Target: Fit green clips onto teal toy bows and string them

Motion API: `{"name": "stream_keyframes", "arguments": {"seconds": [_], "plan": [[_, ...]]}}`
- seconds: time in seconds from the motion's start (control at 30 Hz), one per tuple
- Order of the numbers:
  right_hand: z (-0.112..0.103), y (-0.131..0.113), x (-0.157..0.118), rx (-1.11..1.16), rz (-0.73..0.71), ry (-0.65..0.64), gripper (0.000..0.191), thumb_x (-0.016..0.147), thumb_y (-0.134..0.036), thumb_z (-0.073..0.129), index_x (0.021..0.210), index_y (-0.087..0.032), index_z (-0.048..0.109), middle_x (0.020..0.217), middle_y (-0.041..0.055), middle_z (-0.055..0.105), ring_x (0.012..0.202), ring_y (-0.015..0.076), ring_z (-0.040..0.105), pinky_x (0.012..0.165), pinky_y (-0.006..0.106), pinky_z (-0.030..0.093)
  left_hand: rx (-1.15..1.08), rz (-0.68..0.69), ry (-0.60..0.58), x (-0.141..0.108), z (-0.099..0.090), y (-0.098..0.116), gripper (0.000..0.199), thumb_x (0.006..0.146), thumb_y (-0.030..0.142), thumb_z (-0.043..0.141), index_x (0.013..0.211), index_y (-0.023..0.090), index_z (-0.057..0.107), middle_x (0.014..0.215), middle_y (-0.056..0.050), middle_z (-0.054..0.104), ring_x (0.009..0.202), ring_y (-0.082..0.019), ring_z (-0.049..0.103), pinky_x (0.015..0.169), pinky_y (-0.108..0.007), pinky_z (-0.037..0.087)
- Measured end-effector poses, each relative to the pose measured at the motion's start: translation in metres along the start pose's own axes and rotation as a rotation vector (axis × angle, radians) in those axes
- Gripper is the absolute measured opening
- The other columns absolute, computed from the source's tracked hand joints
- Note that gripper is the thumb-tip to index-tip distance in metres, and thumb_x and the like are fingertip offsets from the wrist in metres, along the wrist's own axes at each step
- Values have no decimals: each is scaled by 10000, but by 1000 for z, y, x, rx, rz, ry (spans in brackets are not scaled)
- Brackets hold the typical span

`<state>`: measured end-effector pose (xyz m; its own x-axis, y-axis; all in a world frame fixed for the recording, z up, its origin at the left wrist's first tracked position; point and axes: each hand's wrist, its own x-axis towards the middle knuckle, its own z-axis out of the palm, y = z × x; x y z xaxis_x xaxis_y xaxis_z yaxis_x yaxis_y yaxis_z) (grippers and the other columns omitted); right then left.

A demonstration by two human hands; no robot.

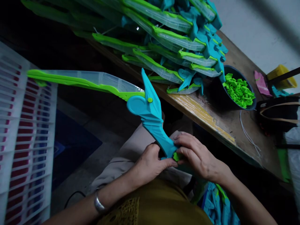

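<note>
A long plastic toy [152,106], with a teal handle and a curved green-and-clear blade, stretches from my lap toward the upper left. My left hand [150,162] is closed around the lower handle, its thumb lying along the end. At that same end, my right hand [197,156] pinches a small green plastic piece [176,156] against the handle; its fingers hide part of it. I cannot tell whether the piece is seated in the handle. Below my right forearm are more teal and green plastic parts [217,203], partly covered.
A stack of similar toys [173,40] lies on the wooden table [206,120]. Beside it stands a dark bucket [252,107] of small green pieces. White slatted crates [25,150] rise at left. A yellow cup [282,76] and a pink cloth [262,83] are at far right.
</note>
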<state>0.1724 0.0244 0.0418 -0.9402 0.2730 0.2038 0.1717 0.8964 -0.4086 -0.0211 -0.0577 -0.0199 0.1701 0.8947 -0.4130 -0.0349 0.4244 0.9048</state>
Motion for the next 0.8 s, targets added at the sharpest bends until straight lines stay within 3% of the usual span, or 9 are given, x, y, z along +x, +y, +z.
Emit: {"name": "stream_keyframes", "arguments": {"seconds": [0.13, 0.33, 0.43, 0.6, 0.73, 0.8], "plan": [[-6, -3, 6, -36, -59, 0, 218, 1044, -100, 373, 1156, -122, 559, 1214, 146, 642, 1318, 242, 561, 1213, 517, 411, -48, 30, -55, 1, -1, 2, 240, 691, 290, 778, 668, 172, 571, 638, 35, 557, 649, -133, 488, 595, -245, 390], [-14, 3, 1, 114, 61, -126, 209, 1073, -192, 381, 1166, -160, 566, 1327, 138, 599, 1323, 215, 550, 1128, 402, 513, -56, 24, -83, 2, -1, 0, 238, 704, 304, 816, 720, 168, 621, 717, 22, 618, 716, -150, 533, 630, -244, 418], [-19, 6, 1, 176, 102, -192, 225, 1077, -202, 362, 1167, -159, 564, 1352, 143, 592, 1339, 217, 539, 1134, 406, 503, -77, 10, -99, 4, -1, -1, 242, 714, 302, 815, 751, 180, 610, 630, 47, 577, 621, -135, 519, 571, -235, 405], [-29, 4, 14, 227, 224, -255, 296, 1109, -265, 352, 1334, -168, 518, 1341, 118, 611, 1308, 178, 574, 1125, 341, 511, -77, 28, -137, 10, -1, -1, 244, 704, 294, 814, 789, 175, 618, 632, 54, 588, 566, -119, 515, 532, -229, 408], [-33, 4, 20, 139, 101, -303, 308, 1116, -277, 355, 1325, -126, 523, 1362, 143, 590, 1333, 183, 548, 1117, 334, 517, -44, -74, -157, 10, 0, 1, 228, 711, 297, 782, 741, 177, 591, 519, 64, 521, 455, -116, 468, 449, -239, 351], [-33, 4, 20, 99, 48, -312, 303, 1112, -265, 365, 1316, -108, 526, 1323, 149, 610, 1318, 191, 554, 1103, 340, 527, -43, -75, -136, 9, 0, 1, 224, 696, 283, 787, 772, 174, 607, 549, 55, 553, 495, -126, 497, 476, -239, 372]]}}
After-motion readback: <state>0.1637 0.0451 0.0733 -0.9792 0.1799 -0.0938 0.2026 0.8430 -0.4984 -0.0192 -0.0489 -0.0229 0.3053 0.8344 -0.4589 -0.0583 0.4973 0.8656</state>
